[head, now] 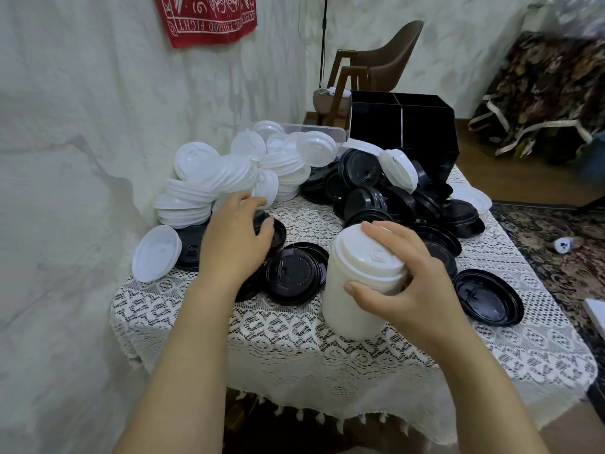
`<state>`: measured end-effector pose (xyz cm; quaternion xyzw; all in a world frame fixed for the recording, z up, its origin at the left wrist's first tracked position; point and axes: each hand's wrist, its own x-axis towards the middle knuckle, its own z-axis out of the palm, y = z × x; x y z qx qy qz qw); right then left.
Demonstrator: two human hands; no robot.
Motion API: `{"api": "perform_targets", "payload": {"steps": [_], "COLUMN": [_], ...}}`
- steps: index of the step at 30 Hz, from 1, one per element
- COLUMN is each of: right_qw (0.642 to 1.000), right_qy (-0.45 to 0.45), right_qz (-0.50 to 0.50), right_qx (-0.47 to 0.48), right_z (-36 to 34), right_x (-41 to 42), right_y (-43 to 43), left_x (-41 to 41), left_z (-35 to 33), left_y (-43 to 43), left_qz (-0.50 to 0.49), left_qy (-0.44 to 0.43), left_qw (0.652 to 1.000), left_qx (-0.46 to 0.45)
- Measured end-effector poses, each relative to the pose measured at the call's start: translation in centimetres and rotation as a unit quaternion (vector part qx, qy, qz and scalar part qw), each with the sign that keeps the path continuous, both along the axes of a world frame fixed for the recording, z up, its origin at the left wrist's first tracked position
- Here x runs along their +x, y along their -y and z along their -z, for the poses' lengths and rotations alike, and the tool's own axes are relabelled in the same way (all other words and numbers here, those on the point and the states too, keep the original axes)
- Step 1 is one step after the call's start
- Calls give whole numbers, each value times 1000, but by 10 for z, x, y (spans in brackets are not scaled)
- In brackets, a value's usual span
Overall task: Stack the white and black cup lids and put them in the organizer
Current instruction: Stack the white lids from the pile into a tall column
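A tall stack of white lids (352,299) stands on the lace-covered table (474,348), and my right hand (406,283) grips its top, thumb in front and fingers over the uppermost lid. My left hand (234,240) curls over a black lid (276,229) lying near the white pile. Loose white lids (226,172) are heaped at the back left; black lids (386,198) are heaped at the back right. More black lids (296,273) lie flat between my hands. The black organizer (402,126) with its dividers stands at the table's far edge.
A single black lid (487,298) lies at the right of the stack. A clear plastic bin (314,129) sits behind the white pile. A wall is close on the left. A brown chair (379,60) and a patterned rug (556,250) are beyond the table.
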<state>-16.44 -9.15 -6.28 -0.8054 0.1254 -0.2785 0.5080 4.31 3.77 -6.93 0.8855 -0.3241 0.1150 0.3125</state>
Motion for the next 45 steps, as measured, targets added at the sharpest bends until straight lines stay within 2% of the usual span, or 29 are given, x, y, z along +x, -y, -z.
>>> {"api": "perform_targets", "payload": {"steps": [6, 9, 16, 19, 22, 32, 36, 40, 45], "right_qw": [1000, 1000, 1000, 1000, 1000, 999, 999, 999, 997], "right_qy": [2, 2, -1, -2, -4, -18, -25, -22, 73], "right_qz": [-2, -2, -1, -3, -5, -1, -3, -1, 9], "right_qx": [-3, -4, -10, -9, -7, -32, -43, -50, -38], "right_z": [1, 2, 1, 0, 0, 2, 0, -1, -14], "right_x": [0, 0, 0, 0, 0, 0, -2, -2, 0], "right_y": [0, 1, 1, 1, 1, 4, 5, 5, -1], "left_x": [20, 20, 3, -6, -13, -40, -50, -61, -71], "left_z": [15, 15, 1, -9, -16, -37, -44, -47, -46], "left_y": [-2, -3, -2, 0, 2, 2, 1, 0, 2], "left_qz": [-50, -54, 1, 11, 41, 198, 274, 356, 437], "left_qy": [31, 25, 53, -33, -126, -276, -327, -379, -426], "left_qw": [991, 989, 998, 987, 961, 866, 801, 747, 697], "left_qx": [122, 134, -43, -156, -241, -367, -420, -414, -376]}}
